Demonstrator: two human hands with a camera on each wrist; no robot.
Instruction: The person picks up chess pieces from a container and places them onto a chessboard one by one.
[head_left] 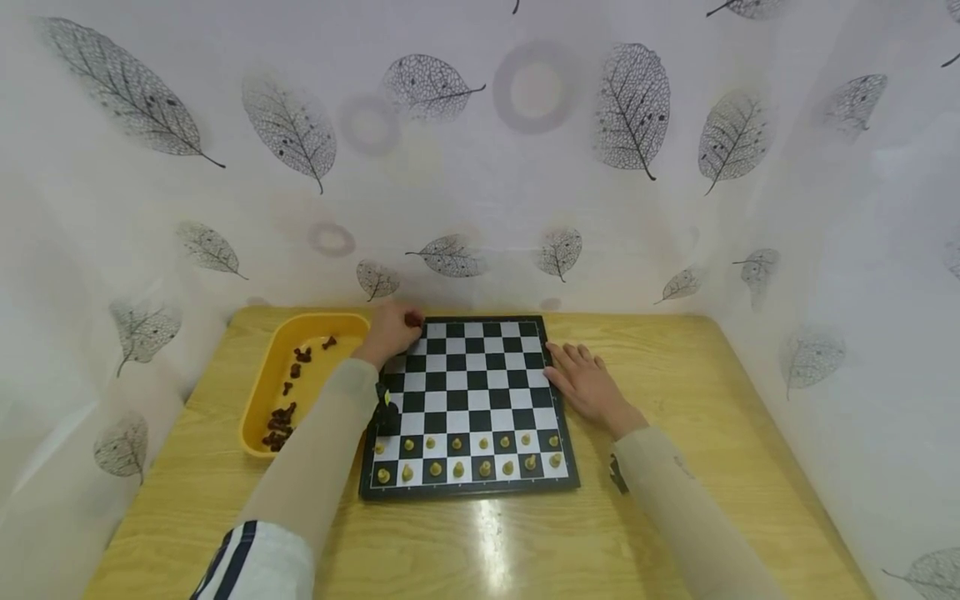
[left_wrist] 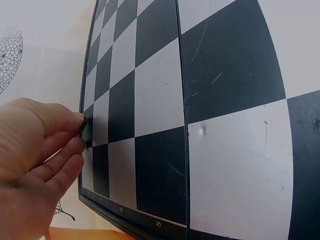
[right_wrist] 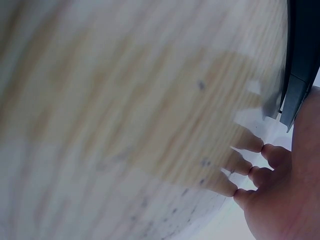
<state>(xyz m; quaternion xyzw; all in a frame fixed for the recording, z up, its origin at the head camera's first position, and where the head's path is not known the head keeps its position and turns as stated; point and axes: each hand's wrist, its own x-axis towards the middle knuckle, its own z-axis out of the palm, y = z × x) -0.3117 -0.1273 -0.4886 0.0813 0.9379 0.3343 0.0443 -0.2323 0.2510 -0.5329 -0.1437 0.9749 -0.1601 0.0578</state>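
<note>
A black-and-white chessboard [head_left: 477, 400] lies on the table, with gold chess pieces [head_left: 485, 468] in two rows along its near side. At the far left corner of the board, my left hand [head_left: 392, 333] pinches a dark brown chess piece [head_left: 413, 319] between thumb and fingers. In the left wrist view, only a dark sliver of that chess piece [left_wrist: 83, 126] shows at the fingertips, close over the corner squares. My right hand [head_left: 588, 387] rests palm down by the board's right edge, fingers extended. The right wrist view shows its fingertips on the glossy wood.
A yellow tray [head_left: 258, 383] stands left of the board, with several dark brown pieces [head_left: 279, 425] lying inside. My left forearm crosses its right side. Behind the wooden table [head_left: 675, 358] hangs a pale leaf-printed curtain [head_left: 465, 183], which also lines both sides.
</note>
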